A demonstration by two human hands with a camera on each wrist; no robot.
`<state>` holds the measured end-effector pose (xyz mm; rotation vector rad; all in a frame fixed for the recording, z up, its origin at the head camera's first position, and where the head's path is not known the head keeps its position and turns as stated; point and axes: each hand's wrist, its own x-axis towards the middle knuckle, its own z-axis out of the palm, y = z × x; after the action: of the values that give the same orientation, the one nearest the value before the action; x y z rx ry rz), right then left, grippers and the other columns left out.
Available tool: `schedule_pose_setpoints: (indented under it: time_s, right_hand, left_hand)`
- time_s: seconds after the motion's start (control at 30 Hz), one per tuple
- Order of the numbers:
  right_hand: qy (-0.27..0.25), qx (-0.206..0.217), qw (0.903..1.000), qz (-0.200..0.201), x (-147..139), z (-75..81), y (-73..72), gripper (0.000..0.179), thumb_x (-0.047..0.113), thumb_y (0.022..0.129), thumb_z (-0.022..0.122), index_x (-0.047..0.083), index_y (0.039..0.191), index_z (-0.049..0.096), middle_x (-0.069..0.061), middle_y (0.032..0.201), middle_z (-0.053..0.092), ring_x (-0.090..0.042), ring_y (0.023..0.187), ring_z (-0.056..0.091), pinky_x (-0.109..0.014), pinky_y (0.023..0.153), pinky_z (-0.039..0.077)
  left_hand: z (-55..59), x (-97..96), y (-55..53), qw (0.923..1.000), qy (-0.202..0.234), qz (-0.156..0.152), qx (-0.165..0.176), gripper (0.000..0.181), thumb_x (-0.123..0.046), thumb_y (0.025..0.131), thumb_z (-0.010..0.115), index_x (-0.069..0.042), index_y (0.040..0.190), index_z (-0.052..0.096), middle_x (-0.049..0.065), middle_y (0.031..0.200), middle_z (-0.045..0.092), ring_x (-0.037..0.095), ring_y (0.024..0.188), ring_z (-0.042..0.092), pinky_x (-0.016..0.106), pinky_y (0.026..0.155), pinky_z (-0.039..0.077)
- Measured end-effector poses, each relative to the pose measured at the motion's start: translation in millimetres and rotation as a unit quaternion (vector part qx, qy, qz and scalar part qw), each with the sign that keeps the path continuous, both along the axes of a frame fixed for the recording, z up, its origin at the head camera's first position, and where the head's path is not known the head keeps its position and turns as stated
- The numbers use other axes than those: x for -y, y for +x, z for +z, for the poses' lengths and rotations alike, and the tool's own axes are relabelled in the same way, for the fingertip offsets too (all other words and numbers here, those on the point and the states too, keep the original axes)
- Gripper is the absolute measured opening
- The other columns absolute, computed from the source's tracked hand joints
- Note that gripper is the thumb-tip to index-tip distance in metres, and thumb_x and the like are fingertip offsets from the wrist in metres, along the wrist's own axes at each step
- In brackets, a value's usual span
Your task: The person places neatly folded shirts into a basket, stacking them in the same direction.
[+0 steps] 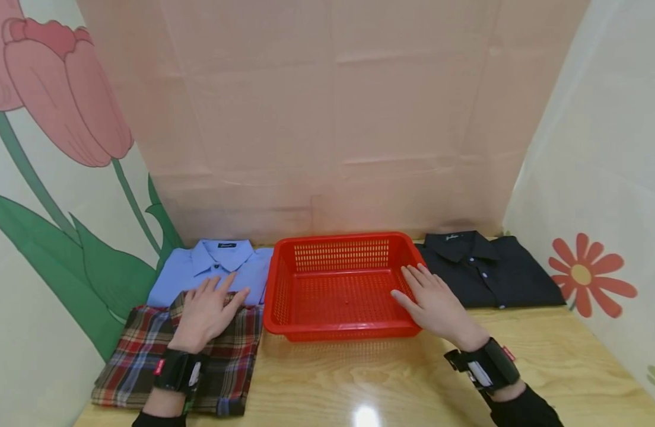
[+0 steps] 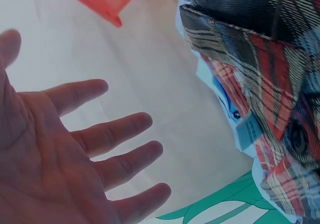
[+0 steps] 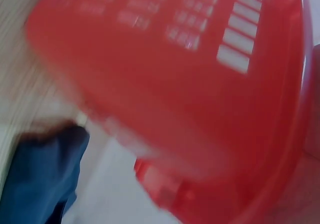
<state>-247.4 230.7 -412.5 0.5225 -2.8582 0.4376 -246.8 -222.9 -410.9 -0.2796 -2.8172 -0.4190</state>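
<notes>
My left hand (image 1: 206,312), fingers straight and spread, hovers over a folded plaid shirt (image 1: 146,356) at the left of the table. In the left wrist view the palm and fingers (image 2: 120,132) hold nothing, and the plaid shirt's collar (image 2: 240,58) shows to their right. A red plastic basket (image 1: 343,333) with slotted walls stands in the middle. Over the basket's right rim lies my right hand (image 1: 434,302), its fingers extended and thumb apart. The basket wall (image 3: 150,83) fills most of the right wrist view, which is blurred; only a sliver of that hand shows at its edge.
Behind the plaid shirt lies a folded light blue shirt (image 1: 221,261), partly covered by it. A folded black shirt (image 1: 498,276) sits right of the basket. The wooden table (image 1: 317,385) meets a pinkish backdrop (image 1: 333,118) and side walls printed with flowers.
</notes>
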Motion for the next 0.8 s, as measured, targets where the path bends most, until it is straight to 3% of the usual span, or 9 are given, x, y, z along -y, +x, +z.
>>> schedule_pose_setpoints:
  time_s: [0.27,0.5,0.67,0.8]
  right_hand:
    - [-0.001,-0.003,0.9995,0.031,34,-0.1,8.0,0.077,0.056,0.094,0.043,-0.001,0.143,0.034,-0.024,0.147,0.035,-0.040,0.136,0.021,-0.062,0.108,0.022]
    - [-0.001,0.014,0.9988,0.048,67,3.3,13.6,0.076,0.058,0.094,0.041,0.003,0.145,0.033,-0.019,0.152,0.029,-0.036,0.139,0.017,-0.060,0.110,0.020]
    - [0.004,0.031,0.9980,0.055,88,7.7,17.3,0.075,0.058,0.093,0.042,0.006,0.147,0.031,-0.015,0.154,0.025,-0.031,0.140,0.014,-0.058,0.112,0.017]
    - [0.008,0.043,0.9973,0.059,104,5.6,19.2,0.077,0.062,0.092,0.038,0.008,0.147,0.032,-0.015,0.153,0.027,-0.029,0.140,0.015,-0.057,0.112,0.018]
  left_hand:
    - [-2.5,12.0,5.1,0.9997,-0.005,0.015,-0.018,0.065,-0.057,0.097,0.036,-0.006,0.135,0.050,0.025,0.128,0.054,0.044,0.118,0.043,0.071,0.092,0.030]
    - [-5.4,20.5,7.7,0.9998,0.004,0.020,-0.006,0.066,-0.055,0.098,0.033,-0.004,0.136,0.048,0.028,0.131,0.051,0.046,0.120,0.040,0.071,0.095,0.029]
    - [-4.6,22.5,8.5,0.9999,0.007,0.014,-0.003,0.070,-0.058,0.098,0.029,-0.002,0.137,0.047,0.030,0.132,0.048,0.047,0.121,0.039,0.071,0.095,0.028]
    - [-3.0,27.1,11.4,0.9999,0.003,0.005,-0.008,0.066,-0.053,0.099,0.033,0.000,0.135,0.048,0.030,0.129,0.051,0.047,0.117,0.043,0.068,0.093,0.034]
